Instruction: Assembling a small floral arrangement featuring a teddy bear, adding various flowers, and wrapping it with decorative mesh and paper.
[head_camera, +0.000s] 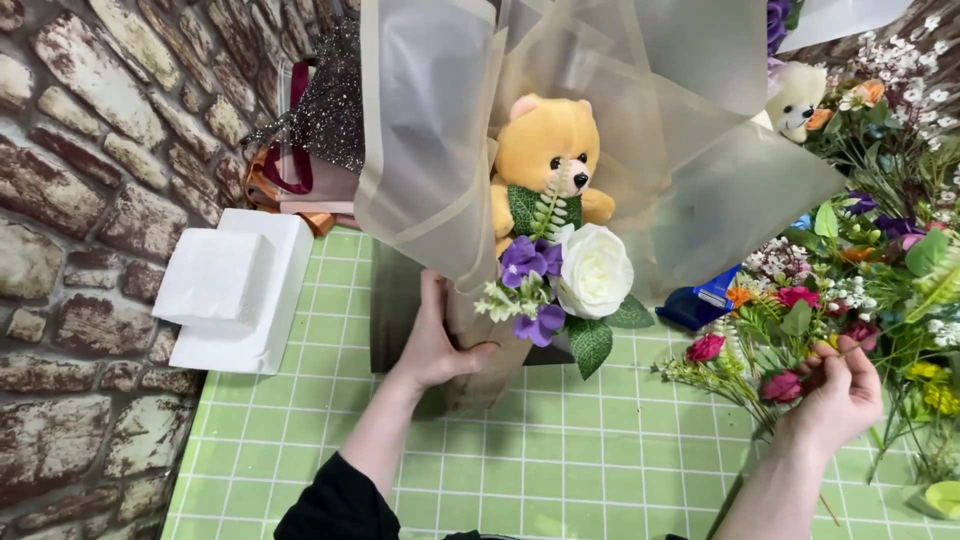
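My left hand grips the lower stem part of a bouquet wrapped in translucent beige paper. Inside the wrap sit an orange teddy bear, a white rose, purple flowers and green leaves. My right hand reaches into a pile of loose artificial flowers at the right, its fingers pinched on a thin stem among pink buds.
A green gridded cutting mat covers the table. White foam blocks lie at the left by a brick-pattern wall. A glittery dark bag stands behind. A small white teddy and a blue package sit at the right.
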